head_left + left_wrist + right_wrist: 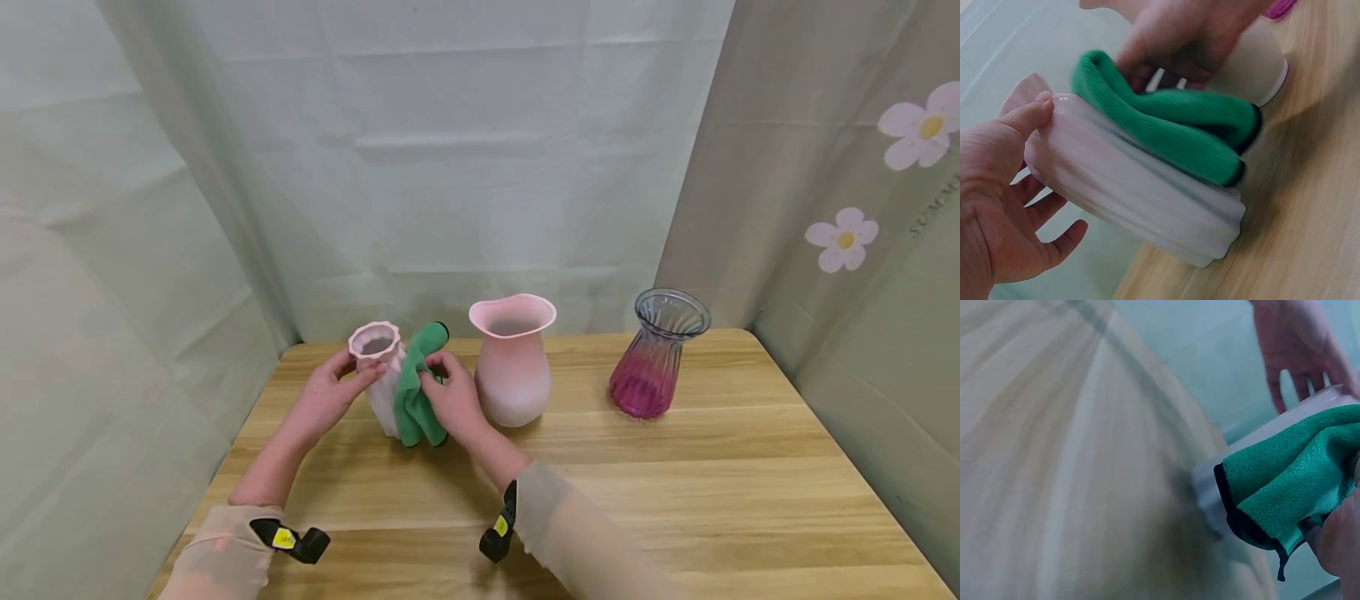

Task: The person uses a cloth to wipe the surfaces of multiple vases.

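A small white-and-pink ribbed vase with a scalloped rim stands tilted near the table's back left. My left hand grips it just below the rim, thumb on the near side, as the left wrist view also shows on the vase. A green cloth with dark edging lies against the vase's right side. My right hand pinches this cloth and holds it to the vase wall. In the left wrist view the right hand's fingertips are partly hidden behind the cloth.
Close to the right hand stands a larger pink-and-white vase with a flared mouth. Farther right is a glass vase, blue-grey above and magenta below. Pale curtains rise behind the wooden table.
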`<state>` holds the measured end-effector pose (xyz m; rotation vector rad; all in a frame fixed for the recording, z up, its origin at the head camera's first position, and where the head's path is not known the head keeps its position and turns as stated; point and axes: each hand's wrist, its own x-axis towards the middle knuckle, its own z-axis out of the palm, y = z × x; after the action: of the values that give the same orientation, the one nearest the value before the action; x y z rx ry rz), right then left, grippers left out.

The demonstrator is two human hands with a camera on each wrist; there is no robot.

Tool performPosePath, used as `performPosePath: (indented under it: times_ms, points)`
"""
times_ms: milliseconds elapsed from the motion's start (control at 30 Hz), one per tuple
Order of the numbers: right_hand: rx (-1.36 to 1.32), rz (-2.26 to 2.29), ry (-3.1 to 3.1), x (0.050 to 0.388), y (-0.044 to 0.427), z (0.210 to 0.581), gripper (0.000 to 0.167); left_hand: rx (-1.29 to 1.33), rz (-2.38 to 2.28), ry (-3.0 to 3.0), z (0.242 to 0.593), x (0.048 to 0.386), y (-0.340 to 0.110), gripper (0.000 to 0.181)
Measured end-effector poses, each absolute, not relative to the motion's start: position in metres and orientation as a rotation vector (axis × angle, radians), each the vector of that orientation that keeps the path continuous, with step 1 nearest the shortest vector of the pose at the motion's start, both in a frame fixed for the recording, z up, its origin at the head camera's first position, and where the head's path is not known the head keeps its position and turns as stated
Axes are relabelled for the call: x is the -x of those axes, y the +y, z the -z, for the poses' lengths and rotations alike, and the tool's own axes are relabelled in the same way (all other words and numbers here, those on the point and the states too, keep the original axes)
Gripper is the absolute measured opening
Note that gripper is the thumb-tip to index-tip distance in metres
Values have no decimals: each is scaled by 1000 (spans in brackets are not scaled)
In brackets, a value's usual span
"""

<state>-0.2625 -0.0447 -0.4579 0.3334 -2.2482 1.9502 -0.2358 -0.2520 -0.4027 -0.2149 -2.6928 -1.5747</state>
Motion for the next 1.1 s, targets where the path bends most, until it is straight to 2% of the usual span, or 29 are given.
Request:
performPosePath:
  times_ms: [267,600,833,1100]
  points:
    - [-419,-1935,-2244,267,-45,429,17,214,1594,-2697,400,234,-251,66]
    - [-474,-1881,-2287,268,-42,431,21,194,1560,-2722,405,238,-254,72]
    - [-431,-1898,-2292,268,-40,450,18,194,1555,-2721,404,237,-254,70]
    - [-344,-1854,-2354,264,-41,488,14,207,1548,-2714,402,237,-253,69]
